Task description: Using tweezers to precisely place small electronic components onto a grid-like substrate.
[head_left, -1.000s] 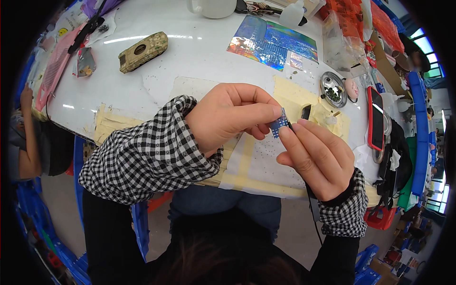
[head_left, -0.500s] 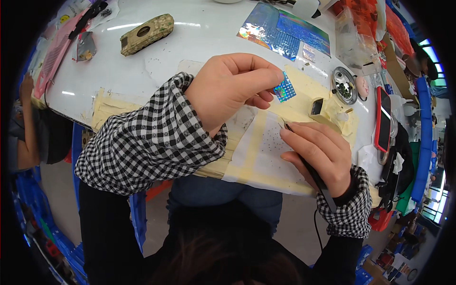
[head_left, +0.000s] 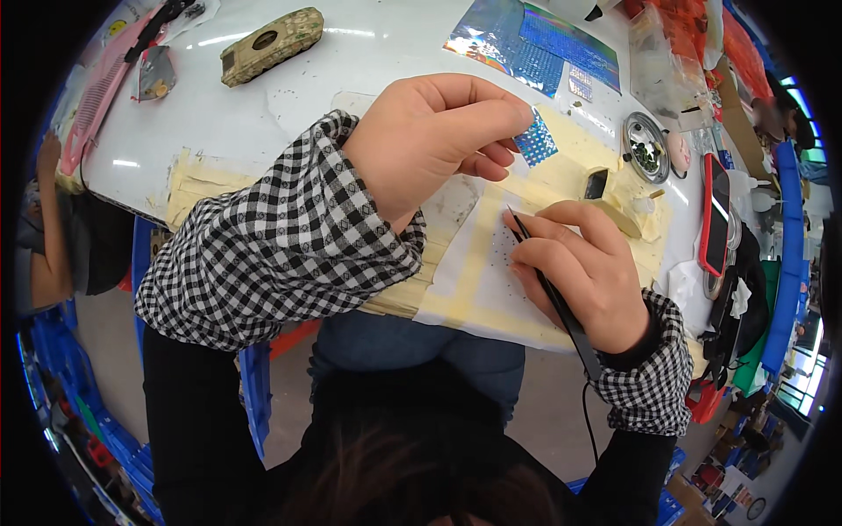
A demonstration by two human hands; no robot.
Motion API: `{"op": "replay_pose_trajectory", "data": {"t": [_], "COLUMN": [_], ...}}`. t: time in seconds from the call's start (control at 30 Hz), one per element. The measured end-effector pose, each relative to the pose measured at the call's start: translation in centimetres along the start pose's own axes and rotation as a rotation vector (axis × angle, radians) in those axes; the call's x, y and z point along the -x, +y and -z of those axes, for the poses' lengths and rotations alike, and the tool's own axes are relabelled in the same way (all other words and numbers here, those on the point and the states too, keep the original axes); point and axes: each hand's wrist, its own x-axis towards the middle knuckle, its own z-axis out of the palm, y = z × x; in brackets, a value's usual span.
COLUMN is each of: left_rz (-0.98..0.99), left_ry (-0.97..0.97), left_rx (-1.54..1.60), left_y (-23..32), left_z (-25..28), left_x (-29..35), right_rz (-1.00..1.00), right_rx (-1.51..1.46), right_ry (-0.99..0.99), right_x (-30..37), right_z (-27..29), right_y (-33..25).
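Between its thumb and forefinger, my left hand (head_left: 438, 131) pinches a small shiny blue holographic sheet (head_left: 538, 140) dotted with a grid of marks. The sheet hangs in the air over the near part of the table. My right hand (head_left: 588, 272) grips black tweezers (head_left: 561, 309), their tips pointing up and left above a white paper (head_left: 474, 302). Yellow tape strips and many tiny dark specks cover that paper. The tweezer tips are apart from the sheet. Whether they hold anything is too small to tell.
A camouflage-painted model vehicle hull (head_left: 272, 46) lies at the far left. Larger holographic sheets (head_left: 509, 48) sit at the back. On the right are a round metal dish (head_left: 633, 131) with dark green bits, a tape-wrapped block (head_left: 627, 206) and a red-cased phone (head_left: 716, 215).
My left hand has risen slightly with the holographic sheet, which is turned a little. My right hand has swung the tweezers, their tips shifting left and up. Both grips are unchanged.
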Motion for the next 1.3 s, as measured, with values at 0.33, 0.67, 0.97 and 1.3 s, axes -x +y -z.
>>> {"op": "replay_pose_trajectory", "data": {"t": [0.33,0.67,0.97,1.3], "left_rz": [-0.032,0.048,0.059,0.045], "left_ry": [0.021,-0.183,-0.225,-0.217], "left_rx": [-0.046,-0.094,-0.083,-0.093], "left_y": [-0.2,0.0,-0.1,0.0], "left_z": [-0.2,-0.4,-0.5,-0.6], "left_x": [0.0,0.4,0.4,0.4], "right_rz": [-0.096,-0.191,-0.172,-0.186], "right_rx": [-0.127,-0.163,-0.144,-0.136], "right_ry": [0.137,0.247,0.293,0.299], "right_x": [0.2,0.4,0.3,0.3], "right_z": [1.4,2.7,2.3,2.4], "right_y": [0.1,-0.2,0.0,-0.1]}}
